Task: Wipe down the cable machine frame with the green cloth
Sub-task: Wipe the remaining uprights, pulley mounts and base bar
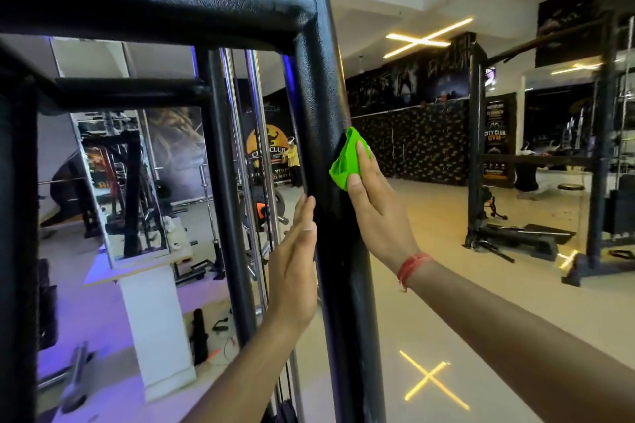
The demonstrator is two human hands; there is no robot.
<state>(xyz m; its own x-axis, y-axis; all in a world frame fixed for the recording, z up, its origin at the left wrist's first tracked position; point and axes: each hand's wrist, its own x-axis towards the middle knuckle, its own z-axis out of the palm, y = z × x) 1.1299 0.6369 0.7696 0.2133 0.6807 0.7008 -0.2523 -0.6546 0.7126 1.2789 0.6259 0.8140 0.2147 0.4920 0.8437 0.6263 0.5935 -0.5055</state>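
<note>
The right hand (374, 213) presses a bunched green cloth (345, 161) against the right side of a black upright post (319, 106) of the cable machine frame. Its fingers (361, 156) lie nearly straight over the cloth, and the thumb pins the lower edge of the cloth to the post. A red thread band (412, 266) circles the right wrist.

The left hand (295, 271) rests flat on the left side of the same post, lower than the cloth, its fingers straight and together, holding nothing.

A thick black crossbar (144, 0) joins the post near the top of the view. Left of the post, chrome guide rods (237, 134) run vertically behind it. Farther left, a mirror (117, 182) reflects more gym gear. On the pale floor (429, 216) at the right stands another black frame (477, 148), well apart from the post, and a yellow cross of light (429, 378) shows on the floor near the bottom edge.
</note>
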